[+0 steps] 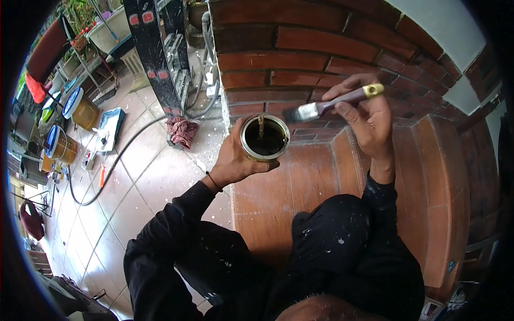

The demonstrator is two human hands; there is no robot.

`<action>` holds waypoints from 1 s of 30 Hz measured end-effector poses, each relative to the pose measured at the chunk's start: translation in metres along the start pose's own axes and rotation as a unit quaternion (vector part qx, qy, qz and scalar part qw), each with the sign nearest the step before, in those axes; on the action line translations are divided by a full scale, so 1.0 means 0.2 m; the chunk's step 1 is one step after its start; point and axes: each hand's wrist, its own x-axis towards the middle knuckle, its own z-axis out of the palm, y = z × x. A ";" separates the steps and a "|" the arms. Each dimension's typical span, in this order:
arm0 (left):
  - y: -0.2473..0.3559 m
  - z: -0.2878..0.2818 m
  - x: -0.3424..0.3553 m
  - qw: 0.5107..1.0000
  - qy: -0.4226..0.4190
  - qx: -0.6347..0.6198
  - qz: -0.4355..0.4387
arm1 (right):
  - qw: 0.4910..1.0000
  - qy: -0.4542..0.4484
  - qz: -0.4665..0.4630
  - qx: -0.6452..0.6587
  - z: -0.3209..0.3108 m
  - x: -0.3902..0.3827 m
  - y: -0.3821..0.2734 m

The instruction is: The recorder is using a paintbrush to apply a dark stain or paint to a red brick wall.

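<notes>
My left hand (235, 160) is wrapped around an open metal can (285, 143) of dark liquid, held upright over the tiled step. A thin stick (261, 127) stands up inside the can. Between the thumb and fingers of my right hand (369, 120) is a paintbrush (342, 100) with a purple and yellow handle. Its dark bristles point left, close to the can's right rim and apart from it. Behind both hands rises a red brick wall (300, 51) with a dark, glossy look in places.
Orange-brown tiled steps (316, 171) lie below my hands. To the left stand a paint-spattered ladder (155, 64), a crumpled reddish rag (182, 132), a dark hose (123, 155), a paint tray (111, 128) and lidded buckets (80, 109) on the pale floor tiles.
</notes>
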 end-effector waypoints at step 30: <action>0.02 -0.04 0.01 0.997 0.080 0.006 -0.019 | 0.878 0.151 0.292 0.347 0.20 -0.26 0.46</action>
